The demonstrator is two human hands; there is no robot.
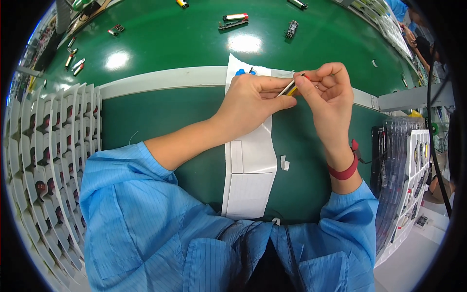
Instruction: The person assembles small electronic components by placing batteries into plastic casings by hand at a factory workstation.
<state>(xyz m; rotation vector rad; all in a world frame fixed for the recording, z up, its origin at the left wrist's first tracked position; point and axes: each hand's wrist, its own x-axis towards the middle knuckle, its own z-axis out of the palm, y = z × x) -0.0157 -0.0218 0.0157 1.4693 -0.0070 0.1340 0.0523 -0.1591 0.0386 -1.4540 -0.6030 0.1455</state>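
Note:
Over the upper part of a white paper strip (249, 194), my left hand (245, 104) grips a small slim part with yellow and white sides (290, 89). The thumb and fingers close round its lower end. My right hand (330, 97) pinches the other end, where a red tip shows; that thumb and forefinger hide the detail there, and the remaining fingers curl loosely. Just beyond my left hand, small blue round pieces (240, 72) lie on the paper. A red wrist strap (343, 171) with a cord circles my right wrist.
White trays (53, 170) holding dark and red parts stand at the left. More trays (413, 190) are stacked at the right. Past a pale rail (160, 78), small assemblies (235, 17) lie on a glossy green surface (185, 39). A white scrap (284, 163) rests beside the paper.

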